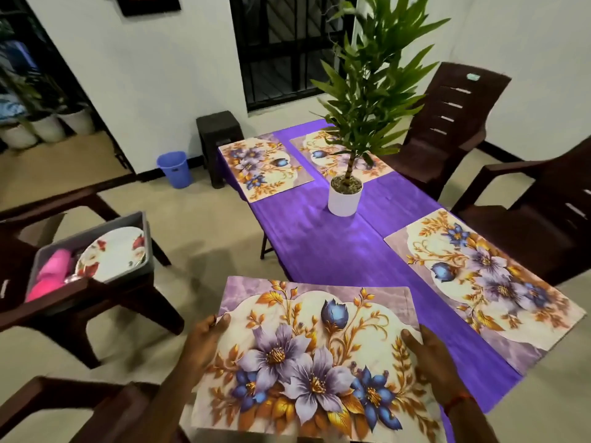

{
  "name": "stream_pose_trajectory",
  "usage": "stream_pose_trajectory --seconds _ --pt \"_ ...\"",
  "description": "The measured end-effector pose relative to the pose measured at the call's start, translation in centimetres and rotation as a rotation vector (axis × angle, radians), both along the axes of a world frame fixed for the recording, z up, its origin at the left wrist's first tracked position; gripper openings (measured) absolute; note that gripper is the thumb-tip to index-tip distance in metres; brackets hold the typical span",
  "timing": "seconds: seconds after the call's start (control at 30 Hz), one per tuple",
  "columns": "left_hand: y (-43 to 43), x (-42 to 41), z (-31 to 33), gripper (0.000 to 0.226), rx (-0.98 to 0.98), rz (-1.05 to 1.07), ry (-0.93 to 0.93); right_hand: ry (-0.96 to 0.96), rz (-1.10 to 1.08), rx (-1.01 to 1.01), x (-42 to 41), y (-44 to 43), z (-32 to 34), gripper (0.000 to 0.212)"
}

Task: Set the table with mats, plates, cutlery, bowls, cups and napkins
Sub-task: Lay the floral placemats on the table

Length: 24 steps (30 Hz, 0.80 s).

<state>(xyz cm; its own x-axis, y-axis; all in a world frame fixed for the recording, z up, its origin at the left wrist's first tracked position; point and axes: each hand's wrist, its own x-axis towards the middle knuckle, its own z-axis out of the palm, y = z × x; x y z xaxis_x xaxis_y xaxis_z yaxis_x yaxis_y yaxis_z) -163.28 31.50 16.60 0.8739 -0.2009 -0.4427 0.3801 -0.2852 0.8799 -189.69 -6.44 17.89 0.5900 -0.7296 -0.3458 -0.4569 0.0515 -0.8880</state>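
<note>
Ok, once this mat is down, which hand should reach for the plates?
Probably the left hand: it holds the left edge of the mat, on the side where the grey bin with the plates sits on a chair. The right hand is over the table.

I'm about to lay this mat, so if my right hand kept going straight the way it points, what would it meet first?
Beyond the held mat that your right hand grips, only bare purple tablecloth, then probably the white plant pot, though depth is hard to judge.
</note>
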Motion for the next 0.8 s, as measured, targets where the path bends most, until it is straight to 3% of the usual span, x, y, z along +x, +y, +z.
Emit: stream_pose_trajectory --seconds 0.53,0.63,0.8 --pt "-14.6 12.2 -0.8 0.021 0.118 -0.269 -0.084 0.021 -0.373 0.093 1.0 -1.4 -3.3 0.024" --pt "-17.9 14.5 -1.8 0.026 0.138 -0.385 -0.098 0.037 -0.473 0.081 1.3 -0.7 -2.9 0.020" --pt "-23.0 18.4 -2.3 0.013 0.207 -0.638 -0.194 0.166 -0.665 0.025 1.9 1.0 -4.7 0.024"
